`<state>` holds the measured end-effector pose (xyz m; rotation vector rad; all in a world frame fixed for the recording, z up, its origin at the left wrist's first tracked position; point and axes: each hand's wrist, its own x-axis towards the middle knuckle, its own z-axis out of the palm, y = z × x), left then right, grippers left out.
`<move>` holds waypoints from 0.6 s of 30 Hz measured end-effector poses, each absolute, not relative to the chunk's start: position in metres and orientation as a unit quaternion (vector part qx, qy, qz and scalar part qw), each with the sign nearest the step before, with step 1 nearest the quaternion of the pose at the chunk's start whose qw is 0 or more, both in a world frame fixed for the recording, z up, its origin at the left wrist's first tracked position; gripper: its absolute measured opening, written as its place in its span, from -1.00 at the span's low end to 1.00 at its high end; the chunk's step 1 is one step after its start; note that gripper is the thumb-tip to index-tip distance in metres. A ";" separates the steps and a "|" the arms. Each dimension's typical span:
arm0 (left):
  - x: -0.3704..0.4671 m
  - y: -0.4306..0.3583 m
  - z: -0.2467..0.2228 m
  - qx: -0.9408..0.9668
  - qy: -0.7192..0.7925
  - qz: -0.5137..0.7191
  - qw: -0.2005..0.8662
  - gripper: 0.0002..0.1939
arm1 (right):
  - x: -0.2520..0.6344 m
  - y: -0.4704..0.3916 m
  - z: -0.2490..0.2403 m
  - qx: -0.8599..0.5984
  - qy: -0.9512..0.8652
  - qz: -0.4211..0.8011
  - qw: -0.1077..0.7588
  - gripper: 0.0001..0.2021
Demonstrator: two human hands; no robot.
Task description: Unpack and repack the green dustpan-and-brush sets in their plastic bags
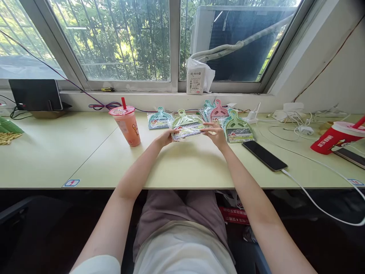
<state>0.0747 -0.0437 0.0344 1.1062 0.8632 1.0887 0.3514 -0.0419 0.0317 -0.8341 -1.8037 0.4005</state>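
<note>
Both hands, left (pixel 165 137) & right (pixel 216 134), pinch green packaged dustpan set (pixel 186 125) mid-desk. Pink drink cup (pixel 128 125) left, phone (pixel 264 155) right, more packs (pixel 225 118) behind. Pack print unreadable; red cup (pixel 338 137) cut off.

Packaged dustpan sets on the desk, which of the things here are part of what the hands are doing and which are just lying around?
In hand:
left hand
right hand
green packaged set, gripped at both ends
other packaged sets: teal, pink, green one at right

Lying about:
pink drink cup
black phone
red cup
white cables
tablet
</note>
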 end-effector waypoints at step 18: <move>0.088 -0.055 0.040 0.559 0.368 0.343 0.659 -0.71 | 0.353 -0.037 0.025 -0.405 -0.685 0.111 0.595 -0.80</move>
